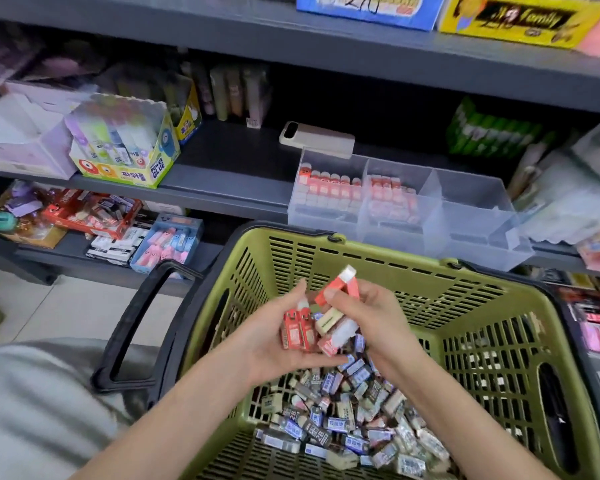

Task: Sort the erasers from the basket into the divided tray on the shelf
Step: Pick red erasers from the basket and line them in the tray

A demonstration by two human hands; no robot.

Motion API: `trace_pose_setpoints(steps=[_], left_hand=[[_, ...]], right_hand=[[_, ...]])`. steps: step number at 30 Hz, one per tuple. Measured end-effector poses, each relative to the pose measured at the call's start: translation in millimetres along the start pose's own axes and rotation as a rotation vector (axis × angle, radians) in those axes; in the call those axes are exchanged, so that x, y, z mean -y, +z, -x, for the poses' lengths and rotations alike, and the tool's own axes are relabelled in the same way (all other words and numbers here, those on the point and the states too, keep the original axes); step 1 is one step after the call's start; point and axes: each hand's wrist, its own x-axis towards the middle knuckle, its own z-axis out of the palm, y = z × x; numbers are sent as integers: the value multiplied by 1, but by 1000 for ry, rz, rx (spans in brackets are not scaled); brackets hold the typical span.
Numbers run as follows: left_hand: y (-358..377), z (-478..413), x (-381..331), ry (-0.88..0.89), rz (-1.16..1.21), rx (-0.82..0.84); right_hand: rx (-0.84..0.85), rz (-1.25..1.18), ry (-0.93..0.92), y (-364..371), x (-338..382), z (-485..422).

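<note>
Over the green basket (430, 271), the left hand (276, 336) lies palm up, its fingers cupped round a clutch of erasers (300, 332), most in red sleeves. Touching it on the right, the right hand (374, 317) pinches one red-sleeved eraser (338, 284), its white end tilted up and away. Below both hands a heap of erasers (343, 420) covers the basket floor. Beyond the hands the clear divided tray (465, 216) sits on the shelf (229, 174), with red erasers in its two leftward compartments.

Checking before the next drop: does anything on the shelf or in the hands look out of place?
A beige phone-like device lies on the shelf behind the divided tray, likely a stray personal item. The left hand holds one cream eraser among red erasers.
</note>
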Motion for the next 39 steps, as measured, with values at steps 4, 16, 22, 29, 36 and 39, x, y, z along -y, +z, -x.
trace_pose_setpoints(steps=[4,16,22,29,36,39], left_hand=[[13,-8,-8,-45,26,122],[29,-13,-33,-32,239,305],[32,-13,-51,-15,193,303],[39,-13,-84,90,219,335],[55,-19,-108,156,268,316],[61,-23,-112,187,265,269]], right_hand=[[-57,474,-222,-5,18,0],[183,441,-271,-13,70,-3],[163,88,-203,-23,80,-13],[-243,177,-216,-70,100,-49],[-330,677,-318,-126,129,-85],[-279,849,-275,-139,137,-96]])
